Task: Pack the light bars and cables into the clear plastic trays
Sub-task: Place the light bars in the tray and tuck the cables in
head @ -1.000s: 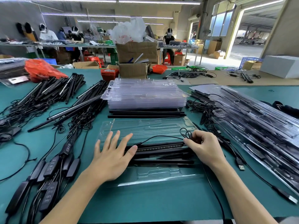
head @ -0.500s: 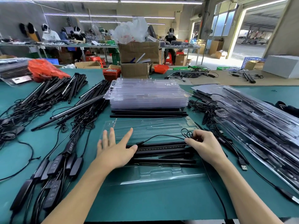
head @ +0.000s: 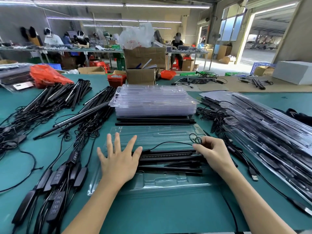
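An opened clear plastic tray [head: 162,182] lies in front of me on the green table. Black light bars [head: 168,159] lie side by side across its middle. My left hand [head: 118,161] rests flat with spread fingers on the left end of the bars and tray. My right hand [head: 214,152] has curled fingers at the bars' right end and pinches a thin black cable [head: 170,143] that loops up by its fingertips. A stack of empty clear trays [head: 153,102] stands just behind, with loose black bars [head: 155,121] in front of it.
Heaps of black light bars [head: 67,97] and tangled cables with inline controllers [head: 59,178] fill the left side. Packed trays [head: 263,125] lie stacked on the right, a USB plug [head: 253,174] beside them. Cardboard boxes [head: 143,65] stand behind; people work at far benches.
My left hand has slid slightly left and spread its fingers wider on the tray. The right hand stays at the bars' right end with the cable.
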`<state>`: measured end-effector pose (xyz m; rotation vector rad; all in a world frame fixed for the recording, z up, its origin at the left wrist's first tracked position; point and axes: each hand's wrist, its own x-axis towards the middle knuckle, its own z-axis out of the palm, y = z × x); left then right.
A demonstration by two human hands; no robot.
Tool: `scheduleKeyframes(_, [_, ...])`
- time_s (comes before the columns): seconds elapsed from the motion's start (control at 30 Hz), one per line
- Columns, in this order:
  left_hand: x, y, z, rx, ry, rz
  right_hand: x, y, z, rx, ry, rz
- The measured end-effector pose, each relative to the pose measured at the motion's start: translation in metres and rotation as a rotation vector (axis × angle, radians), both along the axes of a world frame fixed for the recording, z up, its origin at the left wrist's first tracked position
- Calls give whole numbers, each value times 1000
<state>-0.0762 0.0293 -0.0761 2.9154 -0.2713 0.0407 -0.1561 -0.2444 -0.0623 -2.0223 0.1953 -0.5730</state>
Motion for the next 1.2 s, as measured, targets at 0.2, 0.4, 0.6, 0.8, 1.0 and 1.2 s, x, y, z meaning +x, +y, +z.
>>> scheduleKeyframes(0.2, [0, 0, 0, 55, -11, -21, -12, 10, 19, 269, -95, 76])
scheduleKeyframes(0.4, [-5, 1, -5, 13, -96, -19, -15, 34, 66, 694, 196, 394])
scheduleKeyframes(0.6, [-5, 0, -5, 1, -116, 13, -24, 65, 90, 1035, 350, 604])
scheduleKeyframes(0.8, [-6, 1, -6, -28, -123, 22, -19, 96, 109, 1146, 263, 733])
scheduleKeyframes(1.0, [-11, 2, -2, -138, -118, 17, -3, 82, 114, 1296, 130, 651])
scheduleKeyframes(1.2, [-16, 0, 5, -280, -322, 79, 3, 78, 98, 1458, 97, 523])
